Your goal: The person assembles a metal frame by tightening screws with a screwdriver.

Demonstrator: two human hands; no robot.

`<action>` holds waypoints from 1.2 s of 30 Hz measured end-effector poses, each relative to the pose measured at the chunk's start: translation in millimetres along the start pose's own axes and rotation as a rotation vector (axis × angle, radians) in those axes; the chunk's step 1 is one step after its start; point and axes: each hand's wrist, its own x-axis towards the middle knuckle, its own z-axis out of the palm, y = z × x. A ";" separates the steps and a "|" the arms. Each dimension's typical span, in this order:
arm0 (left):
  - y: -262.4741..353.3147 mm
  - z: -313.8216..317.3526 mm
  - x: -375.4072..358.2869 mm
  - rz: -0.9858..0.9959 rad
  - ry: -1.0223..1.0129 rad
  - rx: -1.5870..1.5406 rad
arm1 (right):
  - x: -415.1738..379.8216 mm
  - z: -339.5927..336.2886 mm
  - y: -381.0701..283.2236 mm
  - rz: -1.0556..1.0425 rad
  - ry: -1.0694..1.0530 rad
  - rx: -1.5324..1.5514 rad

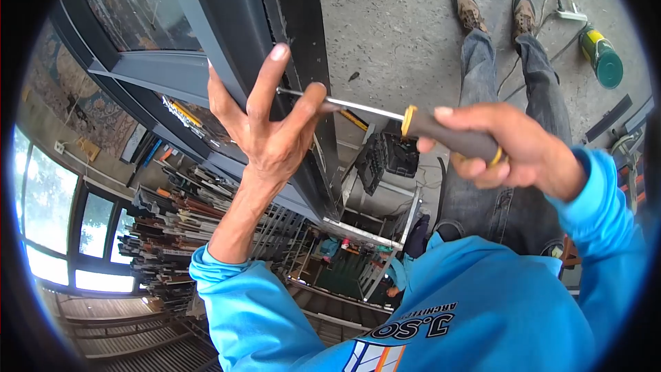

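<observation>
My right hand (506, 141) is wrapped around the dark handle of a screwdriver (454, 139) with yellow rings at both ends. Its thin metal shaft runs left to a dark grey metal frame (237, 24), passing between the fingers of my left hand (272, 120). That hand lies against the frame with its fingers spread, one fingertip on the upright's edge and others on either side. Around the screwdriver's tip, my fingers partly cover the frame's surface.
A dark open tool case (392, 155) lies beyond the frame. Long metal profiles (182, 227) are stacked at lower left. On the concrete floor (392, 21) are a power strip (570, 15) with cords, a green-and-yellow canister (602, 58), and jeans-clad legs in brown shoes (469, 12).
</observation>
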 end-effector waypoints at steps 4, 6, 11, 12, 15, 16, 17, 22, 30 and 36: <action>1.9 2.3 2.4 0.031 0.075 -0.002 | -11.7 10.4 5.9 -0.570 0.449 -0.442; 4.0 4.6 -0.3 0.028 0.079 0.015 | -17.8 16.1 12.7 -0.692 0.578 -0.525; 4.9 2.3 1.7 -0.023 0.083 0.031 | -3.7 -2.1 23.2 -0.324 0.142 -0.136; 4.9 3.5 3.3 -0.003 0.094 0.035 | 1.1 -9.1 20.1 -0.251 0.044 -0.076; 7.7 -0.2 2.9 -0.070 -0.047 0.107 | 2.6 -16.6 11.8 0.031 -0.089 0.266; 8.7 -0.9 2.2 -0.066 -0.043 0.107 | 0.4 -16.3 8.0 0.003 -0.055 0.217; 7.6 0.2 2.3 -0.064 -0.035 0.109 | -15.1 -7.4 -0.5 -0.130 0.066 0.097; 6.2 1.2 4.9 -0.059 0.014 0.070 | -10.1 4.3 16.5 -0.562 0.368 -0.200; 3.2 1.5 4.7 0.018 0.037 0.031 | -7.3 1.1 10.2 -0.067 0.007 0.109; 2.7 5.7 4.3 -0.068 0.077 -0.033 | 1.2 -1.6 34.2 -0.717 0.485 -0.420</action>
